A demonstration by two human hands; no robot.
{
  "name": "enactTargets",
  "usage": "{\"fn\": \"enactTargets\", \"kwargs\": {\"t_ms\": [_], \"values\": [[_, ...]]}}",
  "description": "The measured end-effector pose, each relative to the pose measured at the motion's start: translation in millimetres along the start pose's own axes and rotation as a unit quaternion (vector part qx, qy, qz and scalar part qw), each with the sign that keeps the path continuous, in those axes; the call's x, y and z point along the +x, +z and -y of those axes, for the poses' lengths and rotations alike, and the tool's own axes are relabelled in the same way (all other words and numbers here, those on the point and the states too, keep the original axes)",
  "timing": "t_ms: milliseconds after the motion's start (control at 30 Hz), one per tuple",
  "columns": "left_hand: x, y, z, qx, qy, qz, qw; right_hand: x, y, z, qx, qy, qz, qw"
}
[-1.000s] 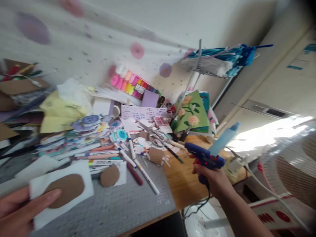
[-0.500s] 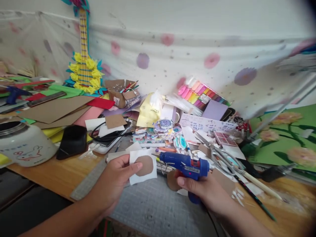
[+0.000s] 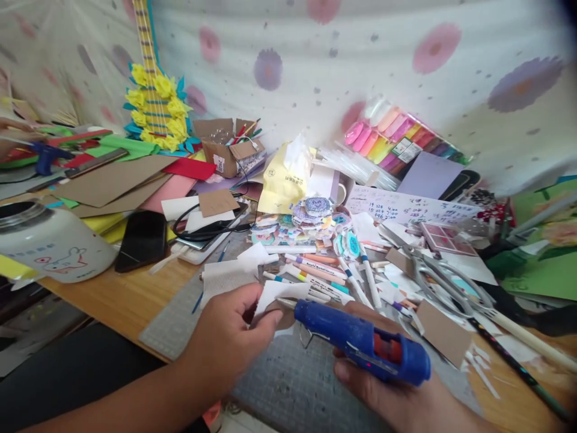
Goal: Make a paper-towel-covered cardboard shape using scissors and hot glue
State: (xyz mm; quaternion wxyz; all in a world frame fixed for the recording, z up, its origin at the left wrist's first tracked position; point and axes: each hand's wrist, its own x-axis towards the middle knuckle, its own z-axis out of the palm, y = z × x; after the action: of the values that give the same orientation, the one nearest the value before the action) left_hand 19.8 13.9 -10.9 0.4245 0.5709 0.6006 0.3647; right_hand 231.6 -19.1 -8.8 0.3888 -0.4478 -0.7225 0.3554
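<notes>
My left hand (image 3: 234, 331) pinches a piece of white paper (image 3: 282, 290) with a rounded brown cardboard piece (image 3: 285, 316) on it, between thumb and fingers. The paper is tilted, so little of the cardboard shows. My right hand (image 3: 383, 385) is wrapped round a blue hot glue gun (image 3: 342, 325). Its metal nozzle points left and lies over the paper, close to my left thumb; whether the tip touches the cardboard I cannot tell. Both hands are above a grey cutting mat (image 3: 293, 385).
Behind the hands lie several markers (image 3: 322, 267) and a pile of paper cutouts (image 3: 311, 219). Scissors (image 3: 433, 276) rest at the right. A phone (image 3: 142, 240) and a white jar (image 3: 67, 252) stand left. Another person's hand (image 3: 13, 135) is beside a second glue gun (image 3: 47, 157).
The glue gun has turned, and its nozzle has come over the paper. The paper has tilted from facing me to nearly edge-on. The view has shifted lower and closer.
</notes>
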Motion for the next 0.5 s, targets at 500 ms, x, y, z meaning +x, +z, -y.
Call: {"fn": "enactTargets", "kwargs": {"t_ms": [500], "values": [[-4.0,1.3,-6.6,0.203,0.098,0.018,0.974,2.5,-0.5,6.3,-0.113,-0.076,0.04,0.99]]}}
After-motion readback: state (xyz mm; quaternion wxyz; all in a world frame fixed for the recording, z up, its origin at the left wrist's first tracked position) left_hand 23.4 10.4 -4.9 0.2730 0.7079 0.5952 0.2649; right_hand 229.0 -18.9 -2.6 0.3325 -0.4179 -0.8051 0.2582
